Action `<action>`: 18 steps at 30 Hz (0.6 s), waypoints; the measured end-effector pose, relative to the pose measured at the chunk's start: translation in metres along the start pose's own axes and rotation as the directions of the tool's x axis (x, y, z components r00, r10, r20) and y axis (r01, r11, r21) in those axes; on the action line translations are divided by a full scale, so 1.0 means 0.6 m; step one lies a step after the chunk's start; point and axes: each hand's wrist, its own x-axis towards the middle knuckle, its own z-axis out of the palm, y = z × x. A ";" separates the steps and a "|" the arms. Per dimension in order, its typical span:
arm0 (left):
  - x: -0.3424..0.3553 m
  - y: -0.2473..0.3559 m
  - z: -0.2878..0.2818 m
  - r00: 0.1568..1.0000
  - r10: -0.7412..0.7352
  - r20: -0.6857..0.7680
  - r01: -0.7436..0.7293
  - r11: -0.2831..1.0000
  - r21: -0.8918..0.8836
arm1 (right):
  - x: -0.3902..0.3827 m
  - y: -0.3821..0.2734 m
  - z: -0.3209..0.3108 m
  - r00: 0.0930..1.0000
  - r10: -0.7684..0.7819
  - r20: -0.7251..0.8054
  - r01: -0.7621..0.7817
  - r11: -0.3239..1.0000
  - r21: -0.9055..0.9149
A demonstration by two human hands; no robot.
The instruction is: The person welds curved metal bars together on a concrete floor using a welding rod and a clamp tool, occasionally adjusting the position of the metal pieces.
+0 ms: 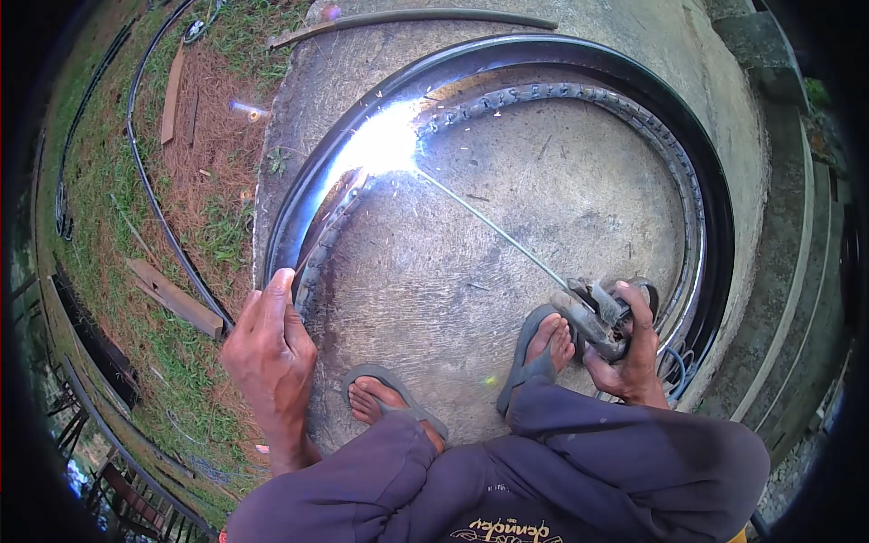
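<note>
My left hand pinches a thin, rusty metal strip angled toward a bright white-blue arc with scattered sparks. My right hand grips a worn, grey electrode holder; its long, pale rod reaches up-left into the glare. A large black curved metal rim lies on the concrete, with a segmented, notched grey curved strip along its inside. The glare hides the point where rod, strip and rim meet.
My sandalled feet are on the concrete slab, inside the curve. Grass and dry needles lie left, with wooden boards and black tubing. A long bent bar lies beyond the rim. Concrete ledges run along the right.
</note>
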 end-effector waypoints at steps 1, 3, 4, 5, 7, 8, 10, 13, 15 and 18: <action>-0.003 0.005 -0.007 1.000 -0.017 0.008 0.016 1.000 0.007 | 0.000 -0.001 0.002 1.000 0.002 0.003 -0.002 1.000 0.013; -0.004 -0.001 0.005 1.000 0.007 -0.020 -0.008 1.000 -0.004 | -0.003 0.004 0.003 1.000 0.008 0.002 -0.008 0.999 0.037; -0.007 0.000 0.006 1.000 0.000 -0.012 0.000 1.000 -0.005 | -0.005 0.007 0.003 1.000 0.007 -0.004 -0.007 1.000 0.018; -0.006 0.004 0.002 1.000 -0.010 -0.004 0.010 1.000 -0.008 | -0.005 0.006 0.002 1.000 0.006 -0.007 -0.006 1.000 -0.003; -0.004 0.005 0.001 1.000 -0.017 0.008 0.018 1.000 -0.016 | 0.000 0.004 0.002 0.999 -0.021 -0.033 0.019 0.999 -0.039; -0.004 0.001 0.001 1.000 -0.016 0.013 0.016 1.000 -0.017 | 0.006 0.002 0.005 0.997 -0.047 -0.056 0.044 0.998 -0.050; -0.005 0.000 0.001 1.000 -0.020 0.022 0.021 1.000 -0.012 | 0.009 0.002 0.007 0.994 -0.076 -0.078 0.071 0.995 -0.070; -0.006 0.000 -0.001 1.000 -0.020 0.019 0.020 1.000 -0.007 | 0.008 0.004 0.007 0.998 -0.048 -0.040 0.045 0.997 -0.060; -0.005 -0.004 0.000 1.000 0.014 -0.004 -0.014 1.000 -0.018 | -0.002 0.005 0.001 0.999 0.027 0.038 -0.026 1.000 -0.012; -0.007 0.000 -0.003 1.000 -0.005 -0.027 0.004 0.999 -0.043 | -0.002 0.003 0.002 0.999 -0.029 -0.017 0.029 1.000 -0.009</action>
